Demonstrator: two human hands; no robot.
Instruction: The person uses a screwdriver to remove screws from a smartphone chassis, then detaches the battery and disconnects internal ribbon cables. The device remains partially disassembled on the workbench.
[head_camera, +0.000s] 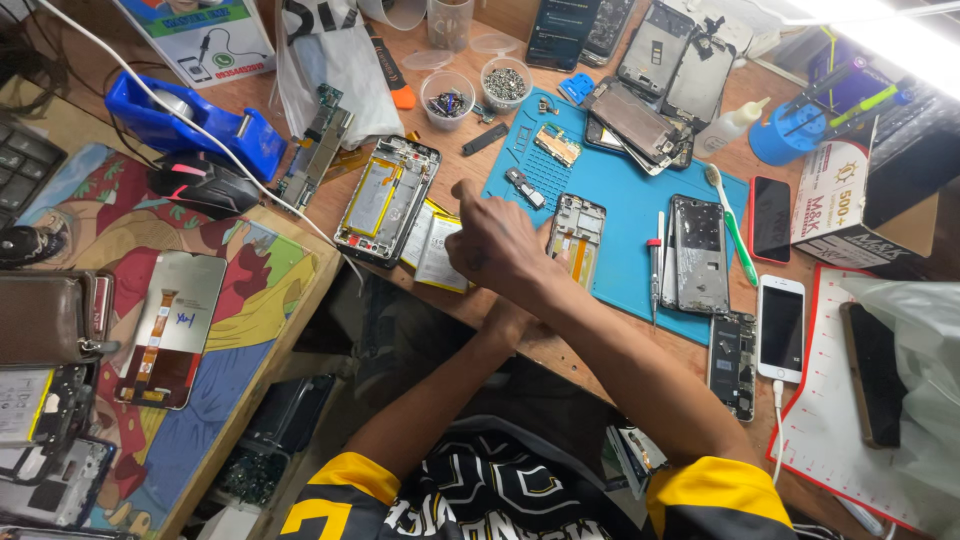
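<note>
Right hand (497, 243) fisted, opened phone (576, 229) just beside its grip, left hand (508, 322) underneath

Head view, evenly bright overhead illumination. A strong light source at the upper right corner burns out to white, washing over the translucent plastic bag (915, 340) and the white cardboard box (835, 195). Glare streaks cross the glossy black phone screens (770, 220). Soft, short shadows fall beneath the right hand (495, 245) onto the blue rubber work mat (625, 190). The space under the desk is dim. Wide-angle distortion bends the frame edges; central detail is sharp, the corners slightly soft.
</note>
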